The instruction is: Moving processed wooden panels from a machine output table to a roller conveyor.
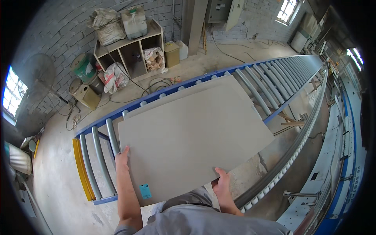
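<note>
Greyish panel [192, 133] is over the roller conveyor [100, 120], left hand [122, 158] on its left edge, right hand [222, 182] on the near one, fingers clamped on it, bare rollers [252, 86] past both ends.

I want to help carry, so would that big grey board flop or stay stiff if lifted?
The board probably won't flop: it looks flat between the left hand and right hand. It may feel heavy, being wider than the person. Pushed along the round rollers, it might slide easily.
</note>
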Available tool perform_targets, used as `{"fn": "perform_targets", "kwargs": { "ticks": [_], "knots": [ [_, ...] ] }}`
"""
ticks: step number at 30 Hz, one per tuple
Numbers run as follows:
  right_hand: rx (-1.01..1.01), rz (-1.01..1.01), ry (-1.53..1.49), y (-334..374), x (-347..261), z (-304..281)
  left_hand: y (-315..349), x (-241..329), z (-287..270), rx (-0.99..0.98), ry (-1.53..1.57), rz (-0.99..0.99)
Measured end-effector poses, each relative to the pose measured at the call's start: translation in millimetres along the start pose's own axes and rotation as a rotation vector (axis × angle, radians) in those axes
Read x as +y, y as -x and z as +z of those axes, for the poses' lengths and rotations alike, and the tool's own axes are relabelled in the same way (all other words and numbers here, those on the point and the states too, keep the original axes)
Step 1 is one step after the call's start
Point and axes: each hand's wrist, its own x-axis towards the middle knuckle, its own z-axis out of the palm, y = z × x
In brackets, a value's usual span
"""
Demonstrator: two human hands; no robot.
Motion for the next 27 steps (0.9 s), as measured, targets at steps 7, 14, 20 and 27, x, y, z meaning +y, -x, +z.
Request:
{"fn": "perform_targets", "kwargs": {
  "ticks": [7, 14, 20, 27],
  "knots": [
    [0.020, 0.022, -0.026, -129, -10, 38, -99, 48, 101, -0.019, 0.036, -0.059],
    [0.019, 0.121, 0.021, -210, -4, 48, -136, 52, 154, 0.058, -0.044, -0.088],
    [0.026, 0.183, 0.093, -234, 9, 46, -163, 11, 149, 0.134, -0.500, -0.047],
    [0.062, 0.335, 0.266, -243, 14, 22, -116, 22, 142, 0.046, -0.827, 0.268]
  ]
}}
